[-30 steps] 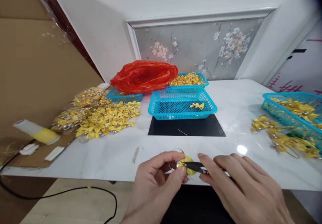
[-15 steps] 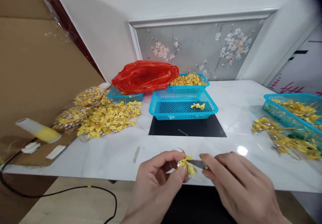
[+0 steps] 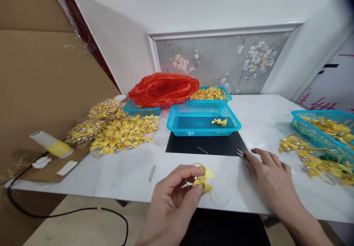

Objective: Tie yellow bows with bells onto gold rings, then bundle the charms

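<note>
My left hand (image 3: 173, 198) pinches a small yellow bow (image 3: 204, 179) with a thin gold wire loop, just above the near edge of the white marble table (image 3: 129, 172). My right hand (image 3: 272, 181) lies palm down on the table to the right, its fingers over small scissors (image 3: 240, 153) whose tips stick out at the corner of a black mat (image 3: 206, 145). Whether the hand still grips them I cannot tell. A blue mesh basket (image 3: 203, 119) beyond the mat holds one yellow bow (image 3: 219, 121).
A heap of yellow bows (image 3: 118, 130) lies at the left, near a white-and-yellow tube (image 3: 51, 144). A red plastic bag (image 3: 164, 88) covers a second basket; a third basket (image 3: 210, 93) is full of bows. Another blue basket (image 3: 323, 128) with bows stands at the right. A black cable (image 3: 69, 211) runs below.
My right hand has moved away from the bow, to the right and forward, taking the scissors down to the table by the mat. My left hand still holds the bow.
</note>
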{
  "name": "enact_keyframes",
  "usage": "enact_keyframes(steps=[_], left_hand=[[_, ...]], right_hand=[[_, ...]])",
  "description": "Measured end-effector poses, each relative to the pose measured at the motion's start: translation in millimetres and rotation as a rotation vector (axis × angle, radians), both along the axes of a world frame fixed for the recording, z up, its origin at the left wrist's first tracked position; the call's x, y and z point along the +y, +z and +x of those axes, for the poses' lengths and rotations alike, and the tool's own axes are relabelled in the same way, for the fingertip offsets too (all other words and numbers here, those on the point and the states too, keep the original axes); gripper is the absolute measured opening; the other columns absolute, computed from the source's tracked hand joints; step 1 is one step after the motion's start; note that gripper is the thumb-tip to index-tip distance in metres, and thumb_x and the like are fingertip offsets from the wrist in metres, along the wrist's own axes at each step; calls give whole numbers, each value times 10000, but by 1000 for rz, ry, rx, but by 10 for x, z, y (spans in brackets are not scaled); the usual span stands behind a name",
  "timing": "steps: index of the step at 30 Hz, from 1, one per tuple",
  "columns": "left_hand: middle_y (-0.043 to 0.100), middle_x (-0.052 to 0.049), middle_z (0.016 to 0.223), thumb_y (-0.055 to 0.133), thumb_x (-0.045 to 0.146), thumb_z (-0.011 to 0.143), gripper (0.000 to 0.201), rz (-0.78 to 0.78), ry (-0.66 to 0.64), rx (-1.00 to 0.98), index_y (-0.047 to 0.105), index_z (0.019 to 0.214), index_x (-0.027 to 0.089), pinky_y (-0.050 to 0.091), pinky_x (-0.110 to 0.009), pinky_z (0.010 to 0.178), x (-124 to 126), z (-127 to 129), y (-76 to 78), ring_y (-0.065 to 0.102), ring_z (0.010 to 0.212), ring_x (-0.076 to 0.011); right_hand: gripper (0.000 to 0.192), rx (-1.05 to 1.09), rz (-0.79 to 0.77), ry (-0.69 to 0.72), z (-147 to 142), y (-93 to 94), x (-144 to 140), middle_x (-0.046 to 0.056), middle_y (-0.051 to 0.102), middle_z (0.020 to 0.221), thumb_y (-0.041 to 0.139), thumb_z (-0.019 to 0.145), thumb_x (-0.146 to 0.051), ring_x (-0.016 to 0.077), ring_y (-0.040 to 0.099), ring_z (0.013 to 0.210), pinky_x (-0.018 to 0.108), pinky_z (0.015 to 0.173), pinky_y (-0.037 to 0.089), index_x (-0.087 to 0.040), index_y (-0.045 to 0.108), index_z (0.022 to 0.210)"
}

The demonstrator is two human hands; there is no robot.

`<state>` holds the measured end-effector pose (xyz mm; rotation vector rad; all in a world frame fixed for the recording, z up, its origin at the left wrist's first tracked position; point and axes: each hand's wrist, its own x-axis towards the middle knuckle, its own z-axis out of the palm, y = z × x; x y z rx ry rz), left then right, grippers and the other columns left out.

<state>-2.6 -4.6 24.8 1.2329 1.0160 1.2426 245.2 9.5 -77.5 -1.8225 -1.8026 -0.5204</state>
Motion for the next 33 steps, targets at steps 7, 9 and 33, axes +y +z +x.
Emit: enact_keyframes(steps=[7,9,33], left_hand=[[746,-29,927,658,177,816,261,203,-79,297,730,1040,289,543,-228,752,41,-73,-56,694,854,-182],[762,-18,926,656,162,815,395,228,-85,340,654,1179,316,544,-251,774,59,-103,-96,707,834,-183],[633,-16,868,683,318,834,100,87,-42,-76,667,805,224,514,-229,715,-29,-244,22,614,769,-137]], right_hand=[[206,732,-205,595,-658,777,-156,22,664,1034,455,975,-313,130,655,866,236,718,555,-256,550,1148],[87,833,-312,693,-798,937,-163,-23,643,844,499,940,-241,112,612,728,211,644,514,-244,582,962],[151,752,232,766,-966,864,-172,16,592,804,497,896,-72,132,613,714,220,598,538,-213,549,911]])
